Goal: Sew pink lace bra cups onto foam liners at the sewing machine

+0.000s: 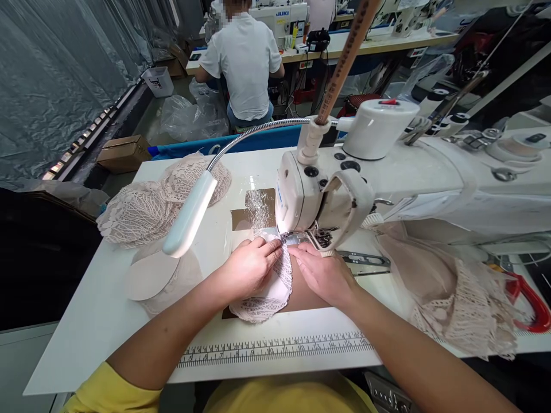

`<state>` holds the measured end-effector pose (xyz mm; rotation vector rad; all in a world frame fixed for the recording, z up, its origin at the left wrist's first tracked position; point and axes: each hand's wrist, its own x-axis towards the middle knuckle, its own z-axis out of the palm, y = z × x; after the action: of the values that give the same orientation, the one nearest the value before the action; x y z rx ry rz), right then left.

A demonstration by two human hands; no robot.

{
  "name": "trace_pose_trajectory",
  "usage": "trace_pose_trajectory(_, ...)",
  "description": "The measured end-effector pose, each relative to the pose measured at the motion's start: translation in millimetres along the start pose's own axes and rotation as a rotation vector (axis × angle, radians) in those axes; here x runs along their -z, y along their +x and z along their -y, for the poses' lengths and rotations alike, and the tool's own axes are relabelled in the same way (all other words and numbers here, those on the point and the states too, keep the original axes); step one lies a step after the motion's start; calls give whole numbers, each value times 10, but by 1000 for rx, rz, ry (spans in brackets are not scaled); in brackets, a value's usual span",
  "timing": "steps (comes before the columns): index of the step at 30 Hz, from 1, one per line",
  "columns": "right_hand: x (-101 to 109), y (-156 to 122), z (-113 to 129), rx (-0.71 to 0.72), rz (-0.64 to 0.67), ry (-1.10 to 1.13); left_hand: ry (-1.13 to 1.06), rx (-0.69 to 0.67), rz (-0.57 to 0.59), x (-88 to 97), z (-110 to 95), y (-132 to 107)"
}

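A pale pink lace bra cup [282, 281] lies under the needle area of a white sewing machine [297, 195]. My left hand [253, 264] presses on its upper part with bent fingers, closed on the fabric. On the other side, my right hand [322, 272] has its fingers close together, their tips at the cup's right edge beside the presser foot. The exact grip of those fingertips is partly hidden. Black thread snips [365, 259] rest just right of my right hand. The needle tip cannot be made out.
Lace cups [138, 212] are piled at the back left, near plain cup pieces [150, 275]. A lamp [191, 215] on a bent neck overhangs the table. More lace fabric [460, 304] and a red-handled tool [534, 304] lie right. A ruler strip [271, 350] runs along the front; a person [245, 63] sits ahead.
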<state>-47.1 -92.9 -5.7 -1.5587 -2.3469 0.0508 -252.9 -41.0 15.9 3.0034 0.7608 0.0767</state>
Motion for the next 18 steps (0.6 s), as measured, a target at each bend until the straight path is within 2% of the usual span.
trace_pose_trajectory(6, 15, 5, 47, 4, 31, -66, 3, -10, 25, -17, 38, 5)
trace_pose_trajectory(18, -11, 37, 82, -12, 34, -123, 65, -74, -8, -39, 144, 33)
